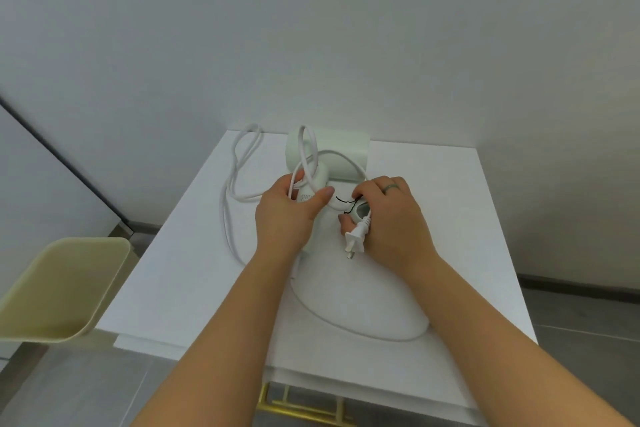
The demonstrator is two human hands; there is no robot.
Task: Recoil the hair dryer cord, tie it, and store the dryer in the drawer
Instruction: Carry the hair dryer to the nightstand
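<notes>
Hands meet over a white tabletop (450, 218) set against a pale wall. My left hand (287, 215) is closed around the dryer (329, 156) handle, with a loop of white cord (228, 218) caught under the fingers. My right hand (391, 215) is curled shut on the cord just behind the plug (355, 240), and pinches a thin black tie (346, 202). More cord trails in loose loops across the tabletop. A beige bin (62, 288) sits off to the left.

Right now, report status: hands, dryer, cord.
Left hand gripping dryer handle. Right hand holding plug and black tie. Cord still sprawled loose over table.
</notes>
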